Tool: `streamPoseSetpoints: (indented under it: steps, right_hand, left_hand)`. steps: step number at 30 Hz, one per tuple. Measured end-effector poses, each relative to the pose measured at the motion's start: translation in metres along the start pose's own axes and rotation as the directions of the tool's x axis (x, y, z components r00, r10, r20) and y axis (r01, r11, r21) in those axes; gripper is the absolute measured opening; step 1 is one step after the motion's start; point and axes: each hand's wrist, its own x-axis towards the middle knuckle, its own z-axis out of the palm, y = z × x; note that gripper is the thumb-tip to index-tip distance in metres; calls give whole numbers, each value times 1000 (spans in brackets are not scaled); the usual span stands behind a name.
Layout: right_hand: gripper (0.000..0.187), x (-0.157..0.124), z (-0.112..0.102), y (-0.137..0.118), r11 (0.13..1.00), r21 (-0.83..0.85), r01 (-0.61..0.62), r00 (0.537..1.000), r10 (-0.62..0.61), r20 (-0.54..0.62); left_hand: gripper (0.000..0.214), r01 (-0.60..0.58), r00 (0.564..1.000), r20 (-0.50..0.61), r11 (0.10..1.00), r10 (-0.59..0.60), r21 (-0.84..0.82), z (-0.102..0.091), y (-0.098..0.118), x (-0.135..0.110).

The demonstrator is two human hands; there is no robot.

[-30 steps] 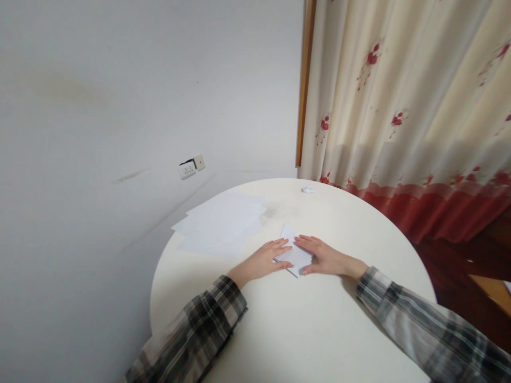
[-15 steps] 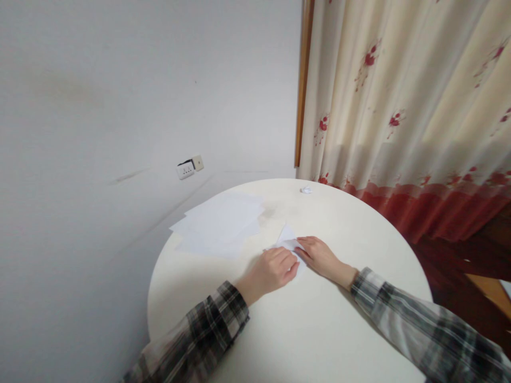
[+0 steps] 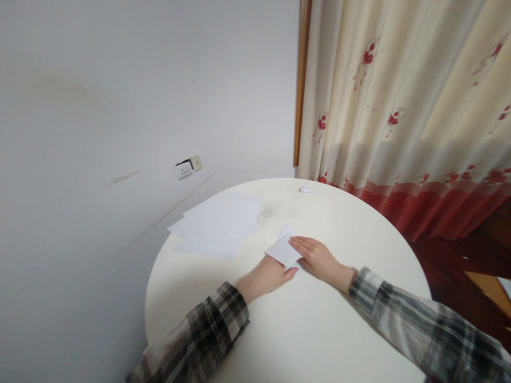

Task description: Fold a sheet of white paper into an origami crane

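We locate the folded paper point(image 3: 282, 251) partly over our left hand point(image 3: 270, 273), whose grip we cannot tell; our right hand point(image 3: 317, 257), fingers together, touches its right edge.

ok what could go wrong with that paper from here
The paper could crease unevenly, since the left hand is partly hidden beneath it and may lift or bend it. It might also twist or slip, as the right hand touches only its right side. The sheets beyond the left hand overlap askew and look loose, so a stray bump could shift them.
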Motion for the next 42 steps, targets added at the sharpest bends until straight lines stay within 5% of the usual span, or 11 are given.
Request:
streamPoseSetpoints:
  steps: [6, 10, 13, 21, 25, 32, 42]
  right_hand:
    - [39, 4, 0, -1, 987, 88, -133, 988, 139, -63]
    - [29, 7, -1, 5, 943, 140, -302, 939, 320, -129]
    - [25, 9, -3, 9, 927, 211, -310, 909, 354, -218]
    - [5, 10, -30, 3, 950, 308, -47, 952, 136, -274]
    - [18, 4, -41, 6, 964, 264, -8, 984, 56, -172]
    - [43, 1, -38, 4, 986, 162, 37, 998, -44, 38]
    - [22, -2, -27, 17, 982, -123, 140, 985, -125, 118]
  left_hand:
    - [35, 47, 999, -6, 997, -47, 54, -3, 0, 4]
    - [42, 55, 997, 50, 997, -58, 58, -2, -3, 7]
    - [42, 31, 999, 25, 997, -33, 66, 0, -7, 9]
    - [43, 26, 999, -40, 998, -24, 51, 2, -20, 12]
    - [47, 66, 997, -38, 998, -66, 12, 1, -28, 10]
    - [46, 65, 997, -53, 998, -64, 15, 5, -33, 9]
    - [32, 8, 997, 79, 997, -14, 75, -11, -22, -3]
